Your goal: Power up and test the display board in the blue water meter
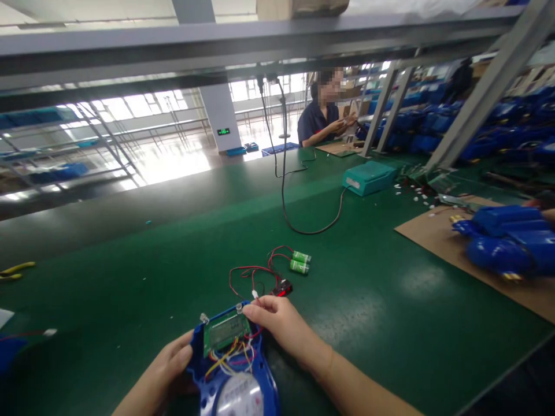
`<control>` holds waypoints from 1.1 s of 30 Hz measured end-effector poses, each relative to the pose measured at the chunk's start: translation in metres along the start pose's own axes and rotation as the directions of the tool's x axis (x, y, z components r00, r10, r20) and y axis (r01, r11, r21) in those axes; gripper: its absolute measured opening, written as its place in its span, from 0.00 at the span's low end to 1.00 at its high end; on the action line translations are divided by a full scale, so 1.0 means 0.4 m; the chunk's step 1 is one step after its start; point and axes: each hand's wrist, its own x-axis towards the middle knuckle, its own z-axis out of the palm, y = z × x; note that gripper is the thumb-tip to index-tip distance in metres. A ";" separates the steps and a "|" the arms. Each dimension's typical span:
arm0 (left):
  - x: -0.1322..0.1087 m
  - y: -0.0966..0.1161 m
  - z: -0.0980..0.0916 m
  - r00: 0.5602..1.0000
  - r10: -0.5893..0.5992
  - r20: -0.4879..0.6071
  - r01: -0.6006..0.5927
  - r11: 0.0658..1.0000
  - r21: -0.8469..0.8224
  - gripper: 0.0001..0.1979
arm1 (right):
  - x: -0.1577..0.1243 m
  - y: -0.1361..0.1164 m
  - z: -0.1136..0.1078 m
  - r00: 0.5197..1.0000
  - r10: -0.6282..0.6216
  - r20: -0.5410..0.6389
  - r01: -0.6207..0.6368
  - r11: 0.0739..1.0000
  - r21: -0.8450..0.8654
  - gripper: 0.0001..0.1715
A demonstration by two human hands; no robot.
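In the head view, the left hand point(167, 370) gripped the side of a blue plastic housing point(234, 375) at the near edge of the green table point(368, 300). The right hand point(277, 323) pinched the top corner of its green circuit board point(226, 332). Two green cylindrical batteries point(300, 262) on red wires point(251, 271) lay just beyond.

The blue housing point(236, 375) is running off the bottom edge, its round dial point(240, 397) too blurred to read. The left hand point(167, 370) is hiding the housing's left side and is itself getting cut at the wrist. The circuit board point(226, 331) markings are too small to make out. Blue casings point(507, 237) are trailing off the right edge.
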 end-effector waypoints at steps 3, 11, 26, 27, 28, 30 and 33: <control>-0.010 0.007 0.033 1.000 -0.013 0.015 0.013 1.000 0.002 0.33 | 0.000 0.000 0.000 1.000 0.004 -0.001 -0.004 1.000 0.003 0.30; -0.007 0.011 0.029 0.997 -0.014 0.072 0.019 0.998 -0.061 0.28 | -0.002 -0.007 0.001 1.000 0.014 -0.003 -0.014 1.000 0.011 0.30; -0.007 0.009 0.026 0.996 -0.010 0.090 0.015 0.999 -0.048 0.24 | -0.004 -0.004 0.001 1.000 0.017 -0.001 -0.017 1.000 0.012 0.30; -0.004 0.006 0.023 0.996 -0.014 0.085 0.017 0.999 -0.043 0.26 | -0.004 -0.003 0.001 1.000 0.019 -0.002 -0.019 1.000 0.018 0.29; -0.001 0.003 0.021 0.997 -0.015 0.072 0.018 0.999 -0.037 0.29 | -0.005 -0.003 0.001 1.000 0.018 -0.002 -0.018 1.000 0.023 0.29; 0.004 -0.002 0.018 0.999 -0.013 0.043 0.014 1.000 -0.025 0.35 | -0.005 -0.003 0.000 1.000 0.015 -0.003 -0.015 1.000 0.026 0.29; 0.006 -0.002 0.018 0.999 -0.021 0.035 0.022 0.999 -0.035 0.42 | -0.004 -0.005 0.000 1.000 0.012 -0.002 -0.012 1.000 0.022 0.29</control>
